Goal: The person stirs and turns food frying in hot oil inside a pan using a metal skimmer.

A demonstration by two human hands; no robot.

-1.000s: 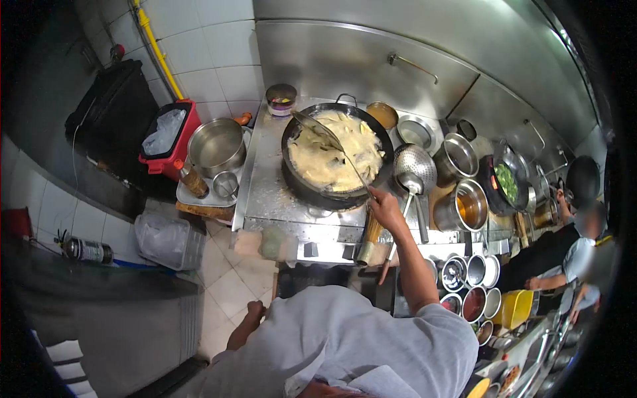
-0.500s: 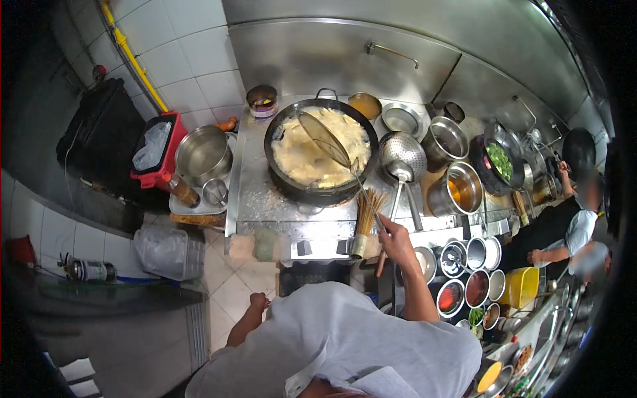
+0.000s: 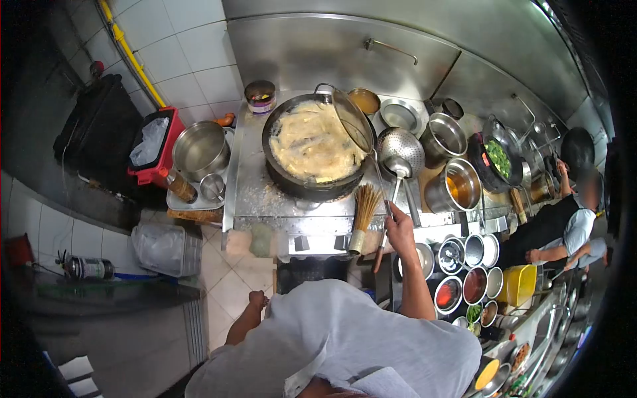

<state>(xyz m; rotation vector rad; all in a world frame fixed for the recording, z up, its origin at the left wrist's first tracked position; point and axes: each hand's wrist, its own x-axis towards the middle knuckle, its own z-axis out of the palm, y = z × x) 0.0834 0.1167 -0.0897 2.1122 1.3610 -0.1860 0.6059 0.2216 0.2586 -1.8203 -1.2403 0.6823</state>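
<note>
My right hand [image 3: 399,229] is closed around the long handle of a round wire skimmer [image 3: 352,121]. The skimmer's mesh head is tilted above the right rim of a large black wok [image 3: 273,162]. Pale, foaming food in bubbling liquid [image 3: 312,142] fills the wok. My left hand [image 3: 257,300] hangs low beside my body, fingers curled, nothing visible in it. Close to my right hand are a bamboo brush [image 3: 365,212] and a ladle [image 3: 398,166] with a wooden handle end, its bowl resting in a perforated strainer [image 3: 410,147].
Metal pots [image 3: 453,186] and a wok with green vegetables [image 3: 496,158] stand to the right. Below them are several seasoning bowls [image 3: 476,285] and a yellow container [image 3: 517,285]. A person [image 3: 557,232] works at far right. A steel pot [image 3: 200,149] and red bin [image 3: 174,142] stand left.
The skimmer has moved from over the middle of the wok to its right rim, its head now more upright. My right hand has shifted slightly right; my left hand stays low.
</note>
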